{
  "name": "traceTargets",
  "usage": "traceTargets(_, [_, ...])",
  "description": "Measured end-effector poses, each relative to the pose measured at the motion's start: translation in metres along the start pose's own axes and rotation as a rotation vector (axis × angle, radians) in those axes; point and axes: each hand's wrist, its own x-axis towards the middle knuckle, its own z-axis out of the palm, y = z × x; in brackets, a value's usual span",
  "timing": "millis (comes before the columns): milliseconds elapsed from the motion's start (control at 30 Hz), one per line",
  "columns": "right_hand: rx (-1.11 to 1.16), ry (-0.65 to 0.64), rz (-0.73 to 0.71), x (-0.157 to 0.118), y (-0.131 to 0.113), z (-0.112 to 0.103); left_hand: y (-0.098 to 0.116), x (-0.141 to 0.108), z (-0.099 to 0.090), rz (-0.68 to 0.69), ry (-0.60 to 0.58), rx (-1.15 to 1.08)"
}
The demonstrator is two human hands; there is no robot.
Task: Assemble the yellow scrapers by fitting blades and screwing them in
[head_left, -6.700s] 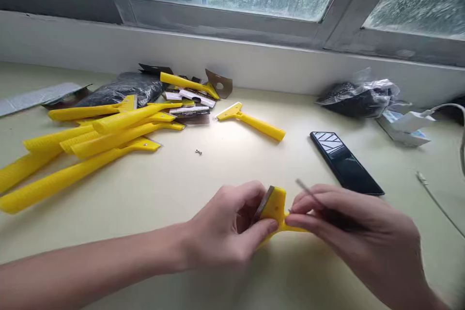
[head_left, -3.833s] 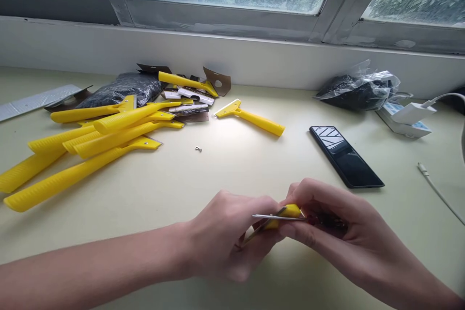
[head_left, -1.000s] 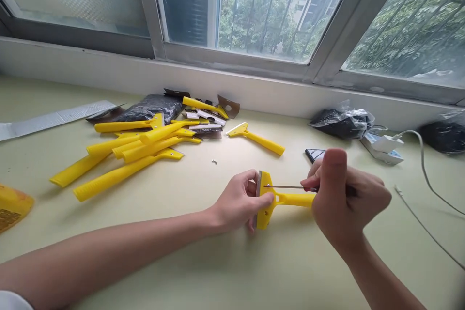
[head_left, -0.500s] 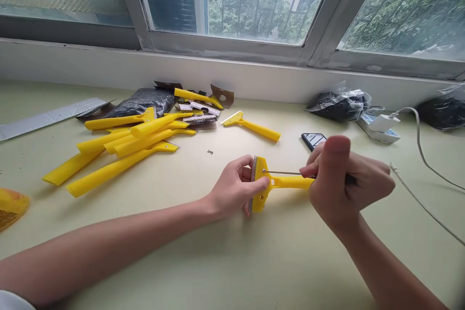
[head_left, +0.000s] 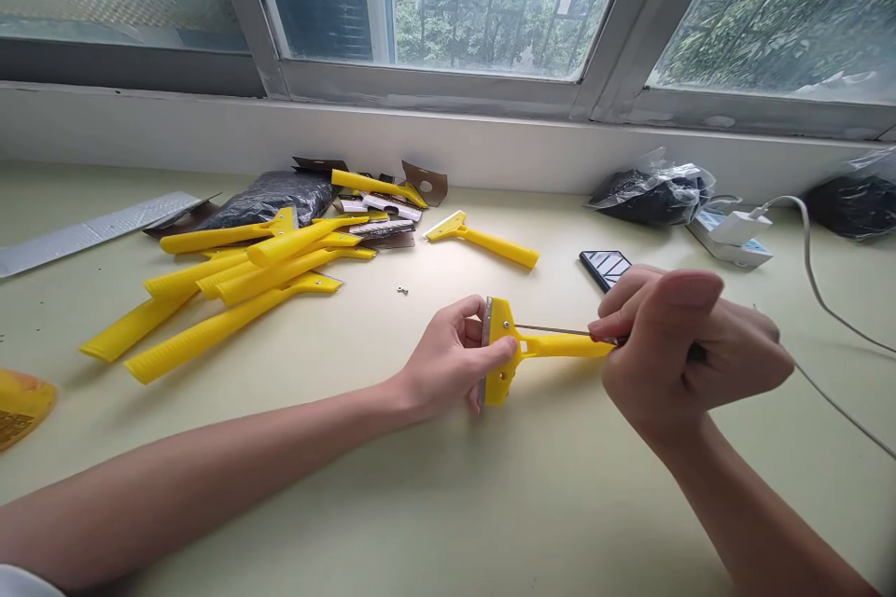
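Observation:
My left hand [head_left: 448, 359] grips the head of a yellow scraper [head_left: 500, 364], thumb on top and fingers behind the metal blade edge. One screw sits in the upper hole of the head, while the lower hole shows no screw. The scraper's handle points right, toward my right hand [head_left: 682, 354], which is closed around a screwdriver. The thin screwdriver shaft [head_left: 553, 330] runs above the handle, its tip a little to the right of the screw. Most of the screwdriver's handle is hidden in my fist.
Several yellow scrapers [head_left: 231, 326] lie piled at the left. Another scraper [head_left: 500, 247] and small screws [head_left: 401, 290] lie beyond my hands. A black phone [head_left: 606, 269], a power strip [head_left: 732, 242] and bags of black items [head_left: 651, 191] stand at the back right.
My right hand has moved slightly right, drawing the screwdriver tip back off the screw. My left hand keeps its grip on the scraper. The view has shifted a little.

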Motion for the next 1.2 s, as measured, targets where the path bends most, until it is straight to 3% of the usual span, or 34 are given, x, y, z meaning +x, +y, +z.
traceTargets(233, [0.013,-0.108,-0.064,-0.002,0.001,0.000,0.000,-0.001,0.000,0.020,-0.014,0.009])
traceTargets(667, [-0.039,-0.127,-0.099,0.000,0.001,0.001,-0.002,0.000,-0.001,0.021,-0.002,0.015])
traceTargets(767, [-0.012,-0.173,-0.016,0.004,-0.003,0.004,-0.002,0.001,-0.002,0.010,0.005,0.014])
traceTargets(967, [0.186,-0.156,0.335,0.008,-0.015,0.012,-0.002,0.001,-0.002,-0.003,0.015,0.016])
traceTargets(1200, [0.327,-0.133,0.489,0.005,-0.016,0.014,0.002,0.002,-0.001,-0.037,0.036,0.013])
